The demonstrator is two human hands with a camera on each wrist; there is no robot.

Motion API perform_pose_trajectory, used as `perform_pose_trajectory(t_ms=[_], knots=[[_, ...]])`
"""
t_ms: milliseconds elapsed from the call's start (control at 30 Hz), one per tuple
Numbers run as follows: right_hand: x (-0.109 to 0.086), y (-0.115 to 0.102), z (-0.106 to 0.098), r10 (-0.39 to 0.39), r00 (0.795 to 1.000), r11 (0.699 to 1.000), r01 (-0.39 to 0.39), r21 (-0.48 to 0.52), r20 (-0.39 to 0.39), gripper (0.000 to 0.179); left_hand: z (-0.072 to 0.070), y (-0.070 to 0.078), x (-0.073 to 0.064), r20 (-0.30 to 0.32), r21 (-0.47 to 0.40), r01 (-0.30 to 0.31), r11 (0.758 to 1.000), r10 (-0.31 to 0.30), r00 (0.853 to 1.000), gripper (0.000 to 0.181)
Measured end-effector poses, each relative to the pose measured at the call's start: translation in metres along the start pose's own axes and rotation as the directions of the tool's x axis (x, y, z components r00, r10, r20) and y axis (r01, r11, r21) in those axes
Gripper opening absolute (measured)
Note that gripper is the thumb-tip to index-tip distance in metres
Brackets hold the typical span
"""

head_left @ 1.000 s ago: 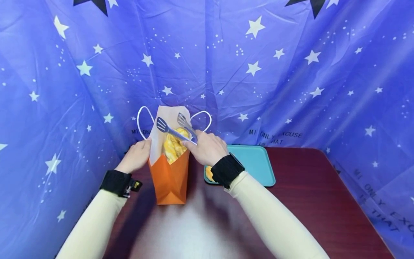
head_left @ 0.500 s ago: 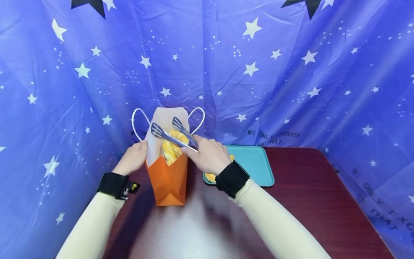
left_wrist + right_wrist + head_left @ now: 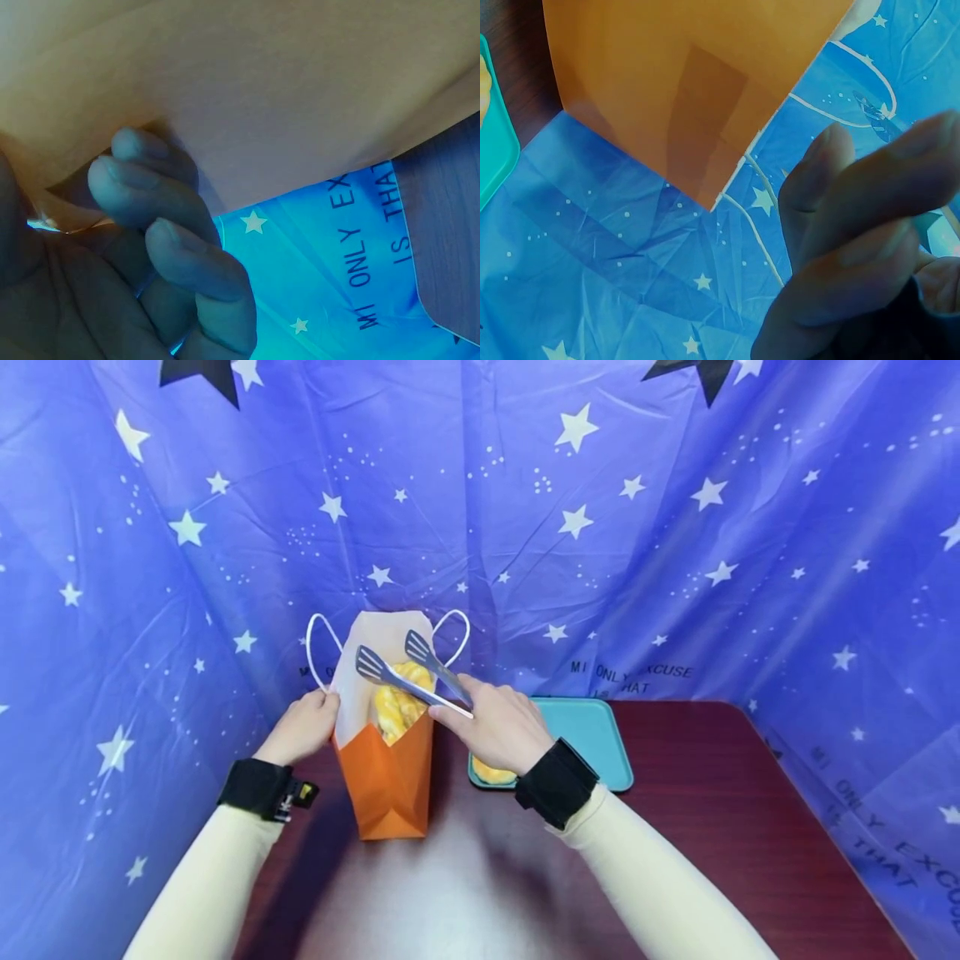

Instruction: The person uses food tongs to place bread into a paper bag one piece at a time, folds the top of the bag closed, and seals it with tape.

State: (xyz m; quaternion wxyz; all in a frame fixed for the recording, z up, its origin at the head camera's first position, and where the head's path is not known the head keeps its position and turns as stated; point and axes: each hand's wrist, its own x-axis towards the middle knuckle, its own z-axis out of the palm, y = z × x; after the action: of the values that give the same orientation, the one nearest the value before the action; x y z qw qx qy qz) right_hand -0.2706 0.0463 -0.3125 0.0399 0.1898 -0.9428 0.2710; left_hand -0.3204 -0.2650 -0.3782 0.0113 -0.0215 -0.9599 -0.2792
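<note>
An orange paper bag (image 3: 386,785) with white handles and a pale lining stands upright on the table in the head view. A yellow, ridged bread roll (image 3: 399,706) shows inside its mouth. My left hand (image 3: 303,727) pinches the bag's left edge; curled fingers (image 3: 161,191) lie against the paper in the left wrist view. In my right hand (image 3: 504,724) I hold tongs (image 3: 408,683) with slotted heads. Their arms are spread apart above the bag's mouth, with nothing gripped between the heads. The right fingers (image 3: 840,292) are curled beside the bag in the right wrist view.
A teal tray (image 3: 592,739) lies right of the bag, partly behind my right hand, with another yellow bread piece (image 3: 491,771) at its near left corner. The dark red table (image 3: 697,827) meets blue starry curtains (image 3: 517,552) at the back and sides.
My right hand has drawn a little right and down with the tongs, away from the bag. The bread has stayed in the bag. My left hand keeps its hold on the bag's edge.
</note>
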Motion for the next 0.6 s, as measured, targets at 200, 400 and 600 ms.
perform_pose_trajectory(t_ms=[200, 400, 600], knots=[[-0.015, 0.007, -0.009, 0.014, 1.0, 0.999, -0.015, 0.043, 0.025, 0.06, -0.005, 0.002, 0.001, 0.044, -0.023, 0.003, 1.0, -0.002, 0.999, 0.052], [-0.036, 0.023, -0.022, 0.02, 1.0, 0.999, -0.02, 0.027, 0.005, 0.066, -0.009, 0.001, 0.002, 0.076, -0.036, -0.011, 0.999, 0.013, 0.997, 0.053], [-0.06, 0.046, -0.034, 0.032, 0.999, 0.999, -0.031, 0.016, -0.013, 0.075, -0.01, 0.001, 0.004, 0.046, 0.058, -0.049, 0.997, 0.046, 0.998, 0.054]])
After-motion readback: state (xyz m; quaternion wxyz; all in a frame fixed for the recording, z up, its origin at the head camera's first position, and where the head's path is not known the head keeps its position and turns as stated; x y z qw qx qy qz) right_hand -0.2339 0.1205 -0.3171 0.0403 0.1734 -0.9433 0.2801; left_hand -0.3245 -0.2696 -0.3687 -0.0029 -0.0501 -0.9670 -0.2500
